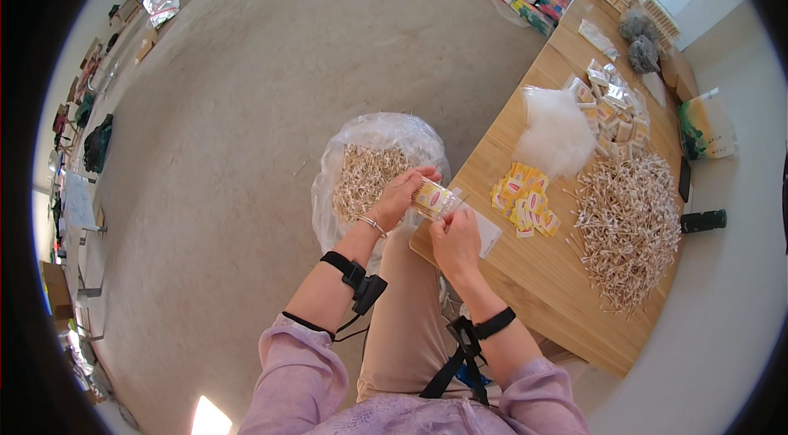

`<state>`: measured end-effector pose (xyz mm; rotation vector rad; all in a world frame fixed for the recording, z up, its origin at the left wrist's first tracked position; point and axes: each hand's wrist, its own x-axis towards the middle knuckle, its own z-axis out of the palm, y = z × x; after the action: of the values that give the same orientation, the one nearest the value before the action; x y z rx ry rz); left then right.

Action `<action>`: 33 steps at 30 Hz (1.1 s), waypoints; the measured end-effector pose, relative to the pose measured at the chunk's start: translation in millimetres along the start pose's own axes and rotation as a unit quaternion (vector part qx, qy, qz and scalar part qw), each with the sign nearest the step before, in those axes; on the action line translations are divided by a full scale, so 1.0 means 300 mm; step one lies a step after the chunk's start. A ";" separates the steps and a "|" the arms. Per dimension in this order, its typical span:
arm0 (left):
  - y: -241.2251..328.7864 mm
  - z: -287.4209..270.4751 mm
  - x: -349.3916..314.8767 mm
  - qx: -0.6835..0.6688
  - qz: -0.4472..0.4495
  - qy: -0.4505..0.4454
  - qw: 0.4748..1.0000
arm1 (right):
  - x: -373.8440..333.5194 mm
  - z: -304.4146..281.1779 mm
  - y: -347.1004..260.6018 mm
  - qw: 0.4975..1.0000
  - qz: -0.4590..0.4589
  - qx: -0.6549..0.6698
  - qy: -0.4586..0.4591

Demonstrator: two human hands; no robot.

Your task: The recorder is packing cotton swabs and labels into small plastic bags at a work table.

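The person's left hand (400, 195) has its fingers wrapped around a clear packet of cotton swabs (432, 199), which is held up to the left of the yellow card pile (523, 199) (a matching yellow label shows through the film). The fingers of the right hand (456, 236), to the left of the cards and a little nearer the person, are drawn together in a pinch at the packet's clear end.

The cards lie loosely overlapped on the wooden table (533, 275). A white sheet (487, 231) sits left of them and slightly nearer, partly behind the right hand. To the right of the cards spreads a broad heap of loose swabs (628, 230), pale-stemmed with white tips, and past that, farther right, lies a dark green cylindrical object (703, 222).

Just beyond the cards is a stack of clear plastic bags (554, 135); beyond and to the right of the cards, next to that stack, filled swab packets (617, 111) are jumbled together. Grey bundles (643, 53) sit farther beyond the cards (too small to identify). Well to the left of the cards, on the floor (222, 156), a large clear plastic sack (324, 193) stands open around more loose swabs (368, 176).
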<state>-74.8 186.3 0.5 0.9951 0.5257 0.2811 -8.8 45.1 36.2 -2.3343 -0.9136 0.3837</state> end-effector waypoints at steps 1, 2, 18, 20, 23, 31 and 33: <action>0.001 -0.002 -0.002 0.001 -0.003 0.000 1.000 | -0.022 0.003 0.022 0.999 -0.037 0.022 0.018; -0.001 -0.005 -0.001 0.001 -0.003 0.001 1.000 | -0.046 0.001 0.032 0.996 -0.075 0.044 0.035; -0.002 0.004 -0.003 0.049 -0.020 0.056 0.997 | -0.181 -0.071 -0.010 0.960 -0.173 0.150 -0.160; -0.002 -0.003 -0.012 0.105 -0.014 0.089 0.990 | -0.183 -0.061 -0.014 0.926 -0.256 0.108 -0.258; -0.004 -0.024 -0.038 0.134 0.015 0.086 0.987 | -0.164 -0.070 0.008 0.959 -0.210 0.097 -0.164; -0.036 -0.037 -0.028 0.112 0.037 0.022 0.993 | -0.140 -0.056 0.032 0.978 -0.184 -0.089 0.028; -0.044 -0.032 -0.019 0.098 0.035 0.026 0.994 | -0.140 -0.040 0.027 0.973 -0.193 -0.124 0.033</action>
<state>-85.1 183.7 -13.5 1.2004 0.5738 0.3230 -29.3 6.3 42.7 -2.2952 -1.4155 0.0315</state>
